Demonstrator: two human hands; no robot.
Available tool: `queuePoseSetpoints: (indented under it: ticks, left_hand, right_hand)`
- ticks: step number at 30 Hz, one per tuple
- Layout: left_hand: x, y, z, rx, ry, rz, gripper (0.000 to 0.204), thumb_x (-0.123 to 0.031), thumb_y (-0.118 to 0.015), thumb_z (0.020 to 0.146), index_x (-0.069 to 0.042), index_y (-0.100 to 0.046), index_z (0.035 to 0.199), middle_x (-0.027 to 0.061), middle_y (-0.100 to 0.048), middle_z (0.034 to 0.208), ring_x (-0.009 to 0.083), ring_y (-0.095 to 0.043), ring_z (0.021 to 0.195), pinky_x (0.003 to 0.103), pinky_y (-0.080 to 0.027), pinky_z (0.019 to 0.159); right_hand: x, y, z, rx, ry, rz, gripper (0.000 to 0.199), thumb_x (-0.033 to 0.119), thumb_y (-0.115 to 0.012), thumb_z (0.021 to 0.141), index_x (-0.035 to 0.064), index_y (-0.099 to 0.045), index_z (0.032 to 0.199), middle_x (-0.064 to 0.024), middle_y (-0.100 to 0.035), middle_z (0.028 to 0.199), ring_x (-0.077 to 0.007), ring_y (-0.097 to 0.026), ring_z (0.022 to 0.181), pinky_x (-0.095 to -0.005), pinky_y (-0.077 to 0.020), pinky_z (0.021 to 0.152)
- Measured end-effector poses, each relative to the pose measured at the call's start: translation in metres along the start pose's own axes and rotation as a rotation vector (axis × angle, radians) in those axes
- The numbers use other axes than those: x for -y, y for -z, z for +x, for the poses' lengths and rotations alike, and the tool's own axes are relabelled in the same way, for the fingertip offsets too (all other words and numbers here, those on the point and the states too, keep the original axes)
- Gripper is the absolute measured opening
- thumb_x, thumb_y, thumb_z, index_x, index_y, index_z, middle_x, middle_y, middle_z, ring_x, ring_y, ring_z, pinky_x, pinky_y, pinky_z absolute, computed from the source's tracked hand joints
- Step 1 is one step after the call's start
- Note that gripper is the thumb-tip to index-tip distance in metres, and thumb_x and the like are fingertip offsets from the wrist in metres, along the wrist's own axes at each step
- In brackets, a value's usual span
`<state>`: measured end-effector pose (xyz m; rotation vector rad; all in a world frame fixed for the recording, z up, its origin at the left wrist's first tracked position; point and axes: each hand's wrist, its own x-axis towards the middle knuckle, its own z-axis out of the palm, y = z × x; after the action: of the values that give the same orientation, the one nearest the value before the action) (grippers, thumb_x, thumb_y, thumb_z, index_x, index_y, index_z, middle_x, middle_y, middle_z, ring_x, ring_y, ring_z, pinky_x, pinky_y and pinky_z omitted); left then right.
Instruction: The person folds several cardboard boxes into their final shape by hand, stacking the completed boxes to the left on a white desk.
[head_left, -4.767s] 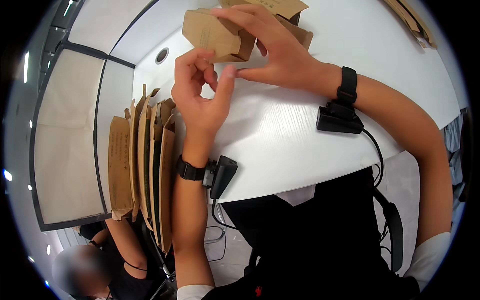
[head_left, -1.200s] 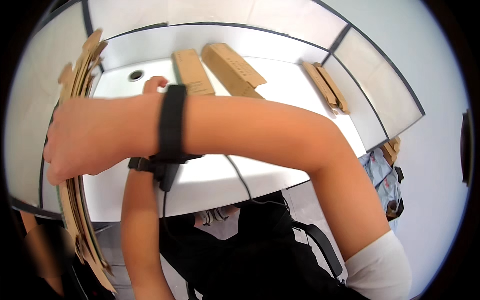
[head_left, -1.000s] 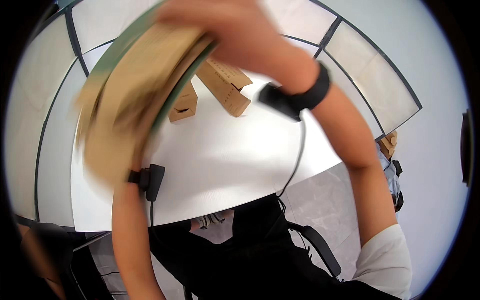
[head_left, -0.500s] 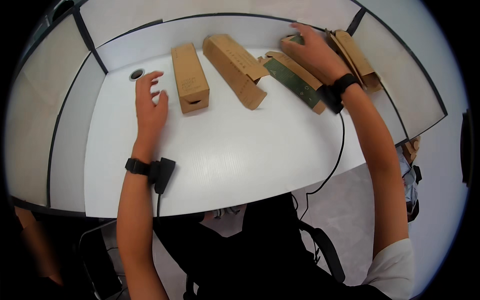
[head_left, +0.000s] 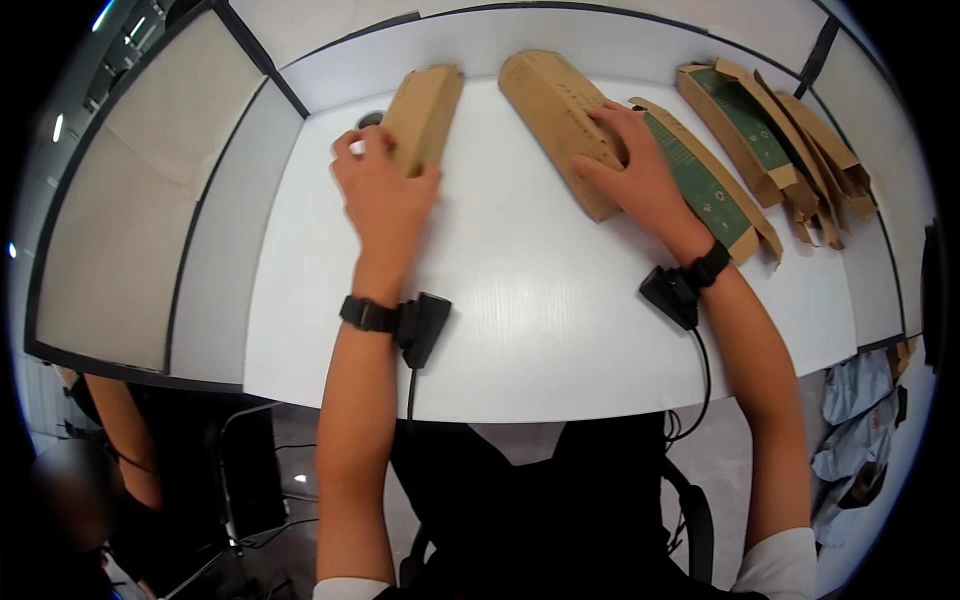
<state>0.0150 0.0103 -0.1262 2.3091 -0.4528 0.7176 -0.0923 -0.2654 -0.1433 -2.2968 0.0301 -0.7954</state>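
Observation:
At the left of the white table, a long brown cardboard box (head_left: 425,110) lies with its far end slanting right. My left hand (head_left: 385,195) is closed round the near end of it, thumb on the right side. A second long brown box (head_left: 550,95) lies in the middle, slanting toward me. My right hand (head_left: 640,175) grips its right side near the close end, the thumb across the top; part of that end is hidden. Just right of this hand lies a green-sided cardboard box (head_left: 705,190) with an open flap at its near end.
Several more opened cardboard boxes (head_left: 740,125) lean together at the far right. Partition panels (head_left: 215,220) enclose the table (head_left: 540,340). A round cable hole (head_left: 370,119) is behind my left hand. Black cables (head_left: 708,380) hang from both wrist devices. Another person sits at the lower left.
The view has swung left. My left hand has gone from open beside the left box to gripping it, and that box has turned. My right hand has moved from the far-right boxes onto the middle box.

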Motion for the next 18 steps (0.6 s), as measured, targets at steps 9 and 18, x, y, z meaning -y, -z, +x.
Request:
queuePoseSetpoints:
  ticks: [9,18]
  left_hand:
    - [0.124,0.042,0.034,-0.376,0.245,0.415,0.043,-0.014,-0.073,0.073,-0.014,-0.063,0.115,0.0151,-0.045,0.141,0.0389,-0.044,0.126,0.051,-0.046,0.098]
    - [0.141,0.039,0.047,-0.475,0.136,0.413,0.045,-0.014,-0.068,0.076,-0.012,-0.065,0.121,0.0146,-0.048,0.142,0.0379,-0.04,0.133,0.055,-0.033,0.108]
  right_hand:
    - [0.002,-0.01,-0.011,0.001,-0.044,-0.007,0.063,0.033,-0.078,0.083,0.0022,-0.059,0.134,-0.0205,-0.045,0.151,-0.0357,-0.049,0.137,-0.0421,-0.0414,0.112]
    - [0.015,-0.014,-0.013,-0.138,0.069,0.092,0.066,0.024,-0.076,0.083,0.0058,-0.049,0.14,-0.0221,-0.043,0.152,-0.037,-0.043,0.14,-0.0438,-0.0374,0.115]
